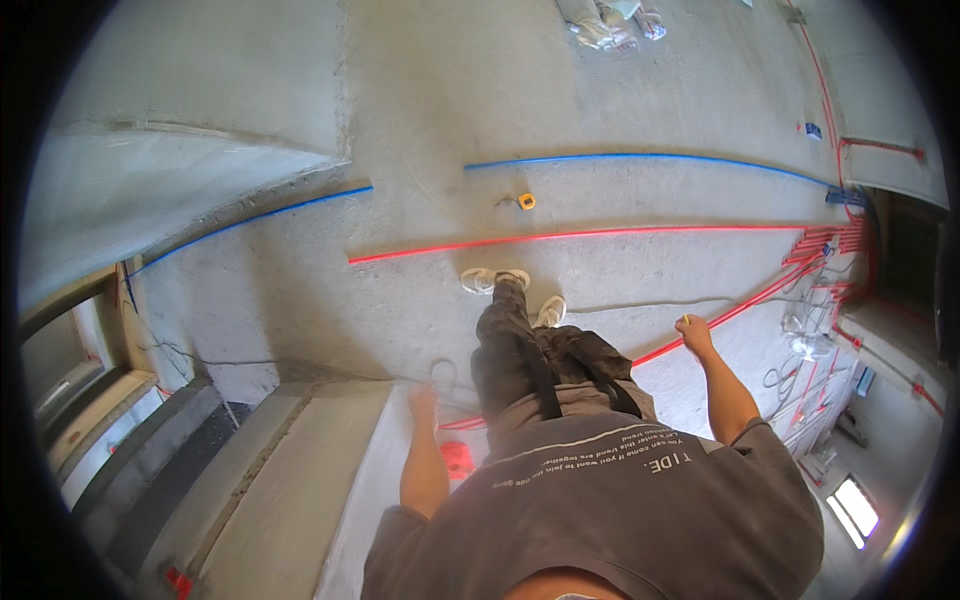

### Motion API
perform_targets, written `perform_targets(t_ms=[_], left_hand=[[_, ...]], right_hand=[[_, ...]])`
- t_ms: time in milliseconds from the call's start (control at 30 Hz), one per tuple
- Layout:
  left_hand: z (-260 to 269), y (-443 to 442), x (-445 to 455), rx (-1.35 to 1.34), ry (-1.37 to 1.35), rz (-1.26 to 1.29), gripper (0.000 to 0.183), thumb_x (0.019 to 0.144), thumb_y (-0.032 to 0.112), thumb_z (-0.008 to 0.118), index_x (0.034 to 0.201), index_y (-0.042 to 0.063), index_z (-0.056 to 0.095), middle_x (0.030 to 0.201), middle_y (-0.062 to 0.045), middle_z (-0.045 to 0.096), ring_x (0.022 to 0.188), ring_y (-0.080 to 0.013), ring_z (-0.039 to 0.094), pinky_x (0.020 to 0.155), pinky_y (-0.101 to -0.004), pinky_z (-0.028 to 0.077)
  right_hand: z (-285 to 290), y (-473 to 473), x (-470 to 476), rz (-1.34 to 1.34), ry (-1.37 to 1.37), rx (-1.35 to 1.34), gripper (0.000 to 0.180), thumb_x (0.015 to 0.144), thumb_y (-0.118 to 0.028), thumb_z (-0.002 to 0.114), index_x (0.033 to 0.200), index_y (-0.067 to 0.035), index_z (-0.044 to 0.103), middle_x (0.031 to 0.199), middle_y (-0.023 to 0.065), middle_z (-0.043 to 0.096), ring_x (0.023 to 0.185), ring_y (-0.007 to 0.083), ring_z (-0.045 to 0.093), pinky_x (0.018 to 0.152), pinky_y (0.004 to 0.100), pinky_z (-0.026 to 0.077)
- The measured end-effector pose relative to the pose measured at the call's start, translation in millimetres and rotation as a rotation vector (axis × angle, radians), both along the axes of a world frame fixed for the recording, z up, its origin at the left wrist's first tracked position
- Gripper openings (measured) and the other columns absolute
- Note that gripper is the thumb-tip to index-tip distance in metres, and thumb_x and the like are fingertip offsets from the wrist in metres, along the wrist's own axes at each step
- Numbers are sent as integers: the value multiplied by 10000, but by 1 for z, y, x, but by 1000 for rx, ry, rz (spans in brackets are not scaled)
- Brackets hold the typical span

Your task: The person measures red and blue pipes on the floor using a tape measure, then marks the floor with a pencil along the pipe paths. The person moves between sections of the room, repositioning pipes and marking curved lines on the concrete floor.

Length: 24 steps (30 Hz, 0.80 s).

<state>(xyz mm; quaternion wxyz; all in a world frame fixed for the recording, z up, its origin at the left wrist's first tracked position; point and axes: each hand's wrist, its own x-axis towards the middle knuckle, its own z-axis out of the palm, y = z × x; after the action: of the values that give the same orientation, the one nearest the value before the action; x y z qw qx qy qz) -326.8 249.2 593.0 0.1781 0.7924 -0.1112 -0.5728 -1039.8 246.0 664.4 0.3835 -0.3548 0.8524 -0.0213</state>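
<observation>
My left hand (424, 401) hangs at my left side, blurred by motion, and its fingers do not show clearly. My right hand (695, 334) is out to the right, closed around a small yellow object (685, 320), perhaps a pencil; only its tip shows. Beyond my shoes (552, 310) a long red pipe (540, 238) lies across the concrete floor. Past it sits a yellow tape measure (527, 201). Farther off is a blue pipe (600, 157), with another blue pipe (255, 219) along the wall base at left.
A bundle of red pipes (821, 244) runs along the right side, and a dark cable (645, 306) crosses the floor there. Wrapped packages (611, 26) lie at the far end. Concrete steps (255, 465) are at left, beside a window opening (75, 337).
</observation>
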Motion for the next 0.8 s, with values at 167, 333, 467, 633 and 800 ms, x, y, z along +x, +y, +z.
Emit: perform_targets(t_ms=[167,333,467,633,800], left_hand=[[22,-48,-52,-104,1,-125,236,892,245,670,978,27,642,741,-41,600,586,-122,556,485,-272,436],[40,-61,-98,-192,-1,-546,262,908,277,659,1042,53,645,812,-46,652,664,-114,605,551,-263,460],[75,-61,-140,-185,-45,-633,257,899,269,659,1021,43,652,812,-29,650,664,-107,599,563,-262,457],[95,-56,-158,-251,-36,-732,250,894,255,654,998,28,648,829,-44,655,677,-120,598,570,-282,459],[80,-48,-132,-307,-104,-786,324,867,269,682,958,-41,664,850,-139,682,752,-191,634,669,-355,514]], right_hand=[[0,130,7,-301,-102,-51,187,834,-184,631,853,-1,664,749,129,628,675,242,565,638,399,445],[8,222,34,-605,-185,-35,118,876,-182,632,840,-74,663,612,-3,517,463,109,449,390,302,358],[21,270,62,-753,-282,29,112,890,-189,625,844,-89,650,601,-12,495,456,102,437,384,294,353],[14,292,80,-818,-360,8,124,894,-188,624,861,-71,643,623,7,511,460,113,450,389,298,366],[-2,287,85,-750,-363,-79,134,876,-169,631,793,-66,609,607,23,509,462,138,464,384,319,367]])
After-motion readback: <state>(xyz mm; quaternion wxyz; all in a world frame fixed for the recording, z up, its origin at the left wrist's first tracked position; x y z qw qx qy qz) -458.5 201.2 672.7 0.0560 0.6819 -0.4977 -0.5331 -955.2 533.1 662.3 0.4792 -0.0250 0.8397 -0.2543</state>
